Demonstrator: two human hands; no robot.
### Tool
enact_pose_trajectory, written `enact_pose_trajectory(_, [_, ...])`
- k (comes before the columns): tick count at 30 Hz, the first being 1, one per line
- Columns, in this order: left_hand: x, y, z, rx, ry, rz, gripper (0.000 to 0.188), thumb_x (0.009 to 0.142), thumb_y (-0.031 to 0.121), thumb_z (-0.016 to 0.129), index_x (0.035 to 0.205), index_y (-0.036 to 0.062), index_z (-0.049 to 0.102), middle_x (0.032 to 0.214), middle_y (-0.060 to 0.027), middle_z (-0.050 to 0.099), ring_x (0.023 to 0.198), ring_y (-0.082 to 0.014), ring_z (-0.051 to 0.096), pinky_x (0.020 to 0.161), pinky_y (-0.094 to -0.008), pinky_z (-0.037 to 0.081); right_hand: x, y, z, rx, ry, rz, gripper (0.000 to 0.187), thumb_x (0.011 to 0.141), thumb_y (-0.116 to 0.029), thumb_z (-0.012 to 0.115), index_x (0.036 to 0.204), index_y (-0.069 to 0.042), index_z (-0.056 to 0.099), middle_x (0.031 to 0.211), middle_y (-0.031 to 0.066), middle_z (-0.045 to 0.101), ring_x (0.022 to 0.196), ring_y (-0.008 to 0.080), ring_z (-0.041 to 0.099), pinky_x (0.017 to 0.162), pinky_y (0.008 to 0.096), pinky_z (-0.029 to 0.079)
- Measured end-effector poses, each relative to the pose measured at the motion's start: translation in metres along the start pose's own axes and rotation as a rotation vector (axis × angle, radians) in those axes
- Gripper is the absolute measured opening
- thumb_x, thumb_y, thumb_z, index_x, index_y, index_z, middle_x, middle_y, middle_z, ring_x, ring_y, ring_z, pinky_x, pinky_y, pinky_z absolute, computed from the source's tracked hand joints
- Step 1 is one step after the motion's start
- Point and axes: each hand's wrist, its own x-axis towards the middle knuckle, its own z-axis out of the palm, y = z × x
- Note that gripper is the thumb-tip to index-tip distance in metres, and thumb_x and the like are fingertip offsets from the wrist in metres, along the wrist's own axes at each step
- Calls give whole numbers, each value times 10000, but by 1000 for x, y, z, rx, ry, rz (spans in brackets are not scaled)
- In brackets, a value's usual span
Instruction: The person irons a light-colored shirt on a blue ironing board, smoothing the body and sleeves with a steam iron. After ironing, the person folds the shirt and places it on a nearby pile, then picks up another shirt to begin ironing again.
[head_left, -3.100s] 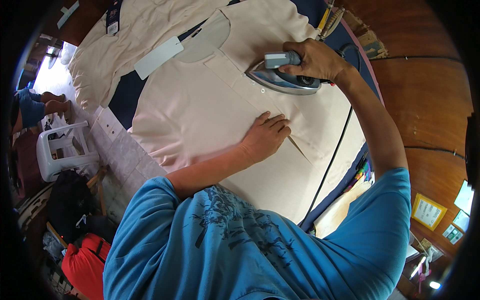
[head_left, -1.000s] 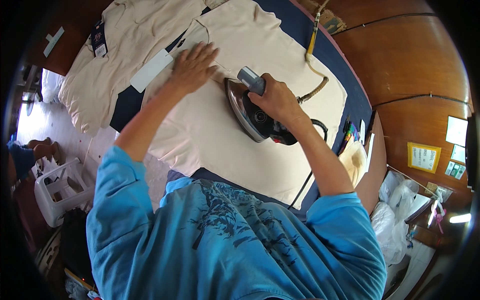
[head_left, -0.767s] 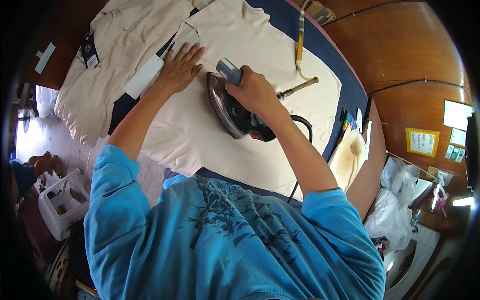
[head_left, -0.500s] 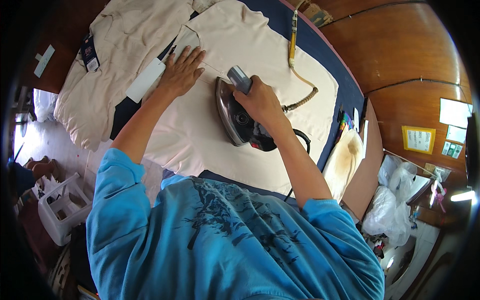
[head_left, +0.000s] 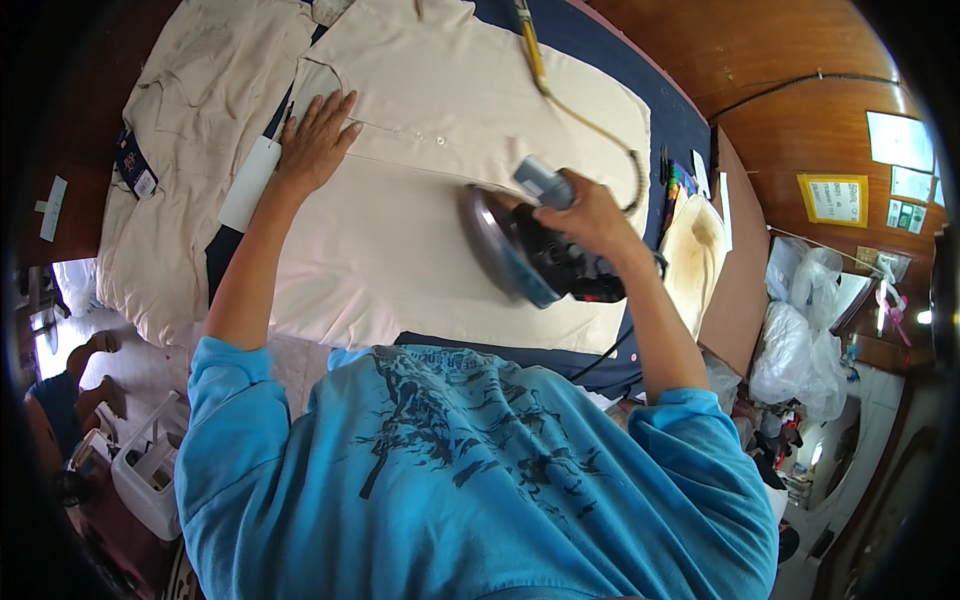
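Cream cloth fills most of what I see through the head camera: a shirt [head_left: 390,240] spread across a dark blue table cover [head_left: 672,118], lying beneath my 2 hands, its neck opening [head_left: 318,80] toward the upper left. My left hand [head_left: 318,148] rests palm down on that end of it, fingers a little spread, fingertips reaching the edge of the neck opening. Just beside that wrist lies a white tag [head_left: 250,185].

My right hand [head_left: 592,218] is wrapped around the handle of an iron [head_left: 520,245], out over the middle of the shirt and well apart from my left hand. The iron's left edge is blurred, and I cannot tell whether its whole plate touches the cloth. Small buttons [head_left: 441,141] show between my 2 hands, farther from me than the iron. A black cord [head_left: 605,357] shows below my right forearm, and a yellow hose [head_left: 536,65] runs down from the top edge across the shirt.

To the left, a rumpled cream garment [head_left: 205,110] lies beside the shirt, with a dark tag [head_left: 133,163] on it. To the right, a cream pad [head_left: 693,258] with a brown stain sits near my right arm.
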Motion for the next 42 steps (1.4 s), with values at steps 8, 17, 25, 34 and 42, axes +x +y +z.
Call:
enact_pose_trajectory(8, [17, 21, 3, 209, 10, 154, 533, 942, 463, 265, 1419, 230, 213, 1476, 0, 205, 1361, -183, 166, 1062, -476, 173, 52, 36, -32, -188, 124, -115, 396, 702, -270, 648, 973, 15, 603, 804, 209, 641, 751, 296, 641, 713, 344, 485])
enact_pose_trajectory(17, [17, -1, 7, 171, -31, 136, 530, 952, 423, 260, 1436, 248, 135, 1493, 12, 141, 1372, -174, 122, 1086, -459, 112, 63, 23, -31, -354, -116, -360, 363, 710, -255, 637, 984, -20, 599, 794, 197, 637, 735, 289, 635, 718, 332, 490])
enact_pose_trajectory(25, [18, 2, 9, 256, 8, 127, 549, 947, 444, 276, 1432, 213, 159, 1486, 9, 162, 1366, -174, 142, 1076, -455, 145, 55, 24, -30, -281, -139, -383, 381, 690, -239, 638, 986, -7, 577, 789, 207, 628, 707, 298, 621, 691, 352, 482])
enact_pose_trajectory(34, [-69, 30, -9, 287, 244, 33, 520, 913, 407, 406, 1384, 214, 296, 1432, -13, 299, 1311, -211, 279, 1024, -479, 241, -69, 104, -49, -151, -74, -151, 458, 655, -259, 673, 1018, 3, 577, 804, 241, 626, 769, 338, 633, 736, 383, 477])
enact_pose_trajectory(42, [-227, 155, -3, -143, 266, -38, 285, 811, 189, 568, 1092, 138, 586, 1136, -45, 553, 1071, -235, 497, 919, -417, 330, -98, 156, -59, -101, 18, -112, 493, 676, -251, 684, 1077, 8, 560, 837, 226, 632, 807, 308, 637, 730, 361, 478])
